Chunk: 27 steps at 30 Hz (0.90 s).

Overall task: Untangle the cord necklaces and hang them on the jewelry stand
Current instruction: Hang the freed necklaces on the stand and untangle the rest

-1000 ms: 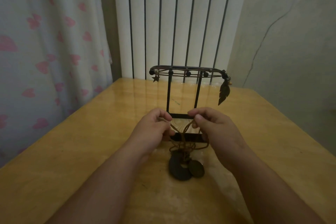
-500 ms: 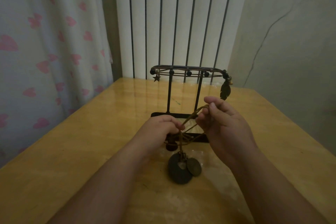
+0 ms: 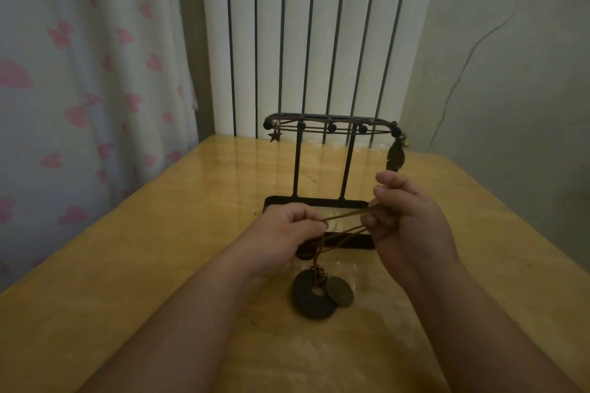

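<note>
Two cords (image 3: 344, 214) taut: left hand (image 3: 287, 230) and right hand (image 3: 412, 223) each pinch them. Untangling step; next, probably free one loop for the jewelry stand (image 3: 329, 120).

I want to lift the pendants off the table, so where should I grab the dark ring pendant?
Probably pinch the dark ring pendant at its bare lower-left rim, coming from the left: the bronze disc overlaps its right edge and the cords attach at its top.
</note>
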Available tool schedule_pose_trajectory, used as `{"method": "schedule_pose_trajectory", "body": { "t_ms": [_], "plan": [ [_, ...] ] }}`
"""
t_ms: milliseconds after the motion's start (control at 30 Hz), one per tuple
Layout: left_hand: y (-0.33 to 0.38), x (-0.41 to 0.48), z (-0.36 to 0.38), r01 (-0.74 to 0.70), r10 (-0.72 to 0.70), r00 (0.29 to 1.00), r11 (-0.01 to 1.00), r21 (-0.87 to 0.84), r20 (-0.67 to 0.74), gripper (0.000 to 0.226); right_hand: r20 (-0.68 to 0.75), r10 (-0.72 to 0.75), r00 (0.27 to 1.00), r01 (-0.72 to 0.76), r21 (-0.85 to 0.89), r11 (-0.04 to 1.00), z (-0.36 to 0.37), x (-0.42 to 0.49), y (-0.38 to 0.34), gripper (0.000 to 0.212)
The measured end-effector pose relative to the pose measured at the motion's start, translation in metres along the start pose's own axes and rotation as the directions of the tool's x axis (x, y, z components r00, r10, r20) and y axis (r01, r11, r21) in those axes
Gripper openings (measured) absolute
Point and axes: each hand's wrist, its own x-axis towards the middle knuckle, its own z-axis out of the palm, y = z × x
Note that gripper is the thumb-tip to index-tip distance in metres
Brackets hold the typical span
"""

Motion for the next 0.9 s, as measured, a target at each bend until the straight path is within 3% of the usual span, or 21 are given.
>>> {"method": "schedule_pose_trajectory", "body": {
  "t_ms": [67,133,200,300,367,467,567,633,800,900],
  "plan": [
    [-0.002,0.000,0.000,-0.009,0.009,1.000,1.000,-0.009,-0.022,0.013,-0.023,-0.024,0.999,0.016,-0.295,0.955,-0.001,-0.001,-0.001,0.021],
    [-0.004,0.001,-0.002,-0.012,0.012,0.999,1.000,0.002,-0.040,0.014,-0.013,-0.043,0.999,0.025,-0.629,0.777,-0.003,0.000,0.003,0.017],
    [-0.006,0.002,-0.003,-0.022,0.023,0.999,1.000,0.022,-0.044,0.013,0.032,-0.057,0.998,0.060,-0.791,0.609,-0.003,0.003,0.011,0.017],
    [-0.008,0.004,-0.002,-0.035,0.037,0.998,0.999,0.034,-0.052,0.015,0.138,-0.148,0.979,0.191,-0.875,0.445,-0.003,0.004,0.018,0.022],
    [-0.008,0.005,-0.002,-0.034,0.037,0.998,0.998,0.052,-0.051,0.016,0.233,-0.180,0.956,0.288,-0.866,0.409,-0.004,0.005,0.019,0.027],
    [-0.009,0.005,-0.002,-0.046,0.048,0.998,0.997,0.058,-0.036,0.017,0.314,-0.063,0.947,0.313,-0.863,0.397,-0.002,0.001,0.024,0.036],
    [-0.008,0.004,-0.002,-0.050,0.052,0.998,0.998,0.050,-0.037,0.015,0.301,-0.045,0.953,0.300,-0.903,0.308,0.001,0.001,0.029,0.019],
    [-0.006,0.003,-0.002,-0.046,0.047,0.998,0.999,0.016,-0.041,0.015,0.263,-0.062,0.963,0.267,-0.890,0.370,0.002,0.000,0.026,0.012],
    [0.000,0.001,-0.003,0.012,-0.018,0.993,0.999,-0.050,-0.114,0.019,0.138,0.038,0.990,0.061,-0.646,0.760,0.005,-0.002,0.014,0.019],
    [0.000,0.002,-0.002,0.044,-0.041,0.993,0.999,0.025,-0.108,0.021,0.084,0.093,0.992,-0.038,-0.508,0.861,0.006,-0.003,0.007,0.022]
  ]
}}
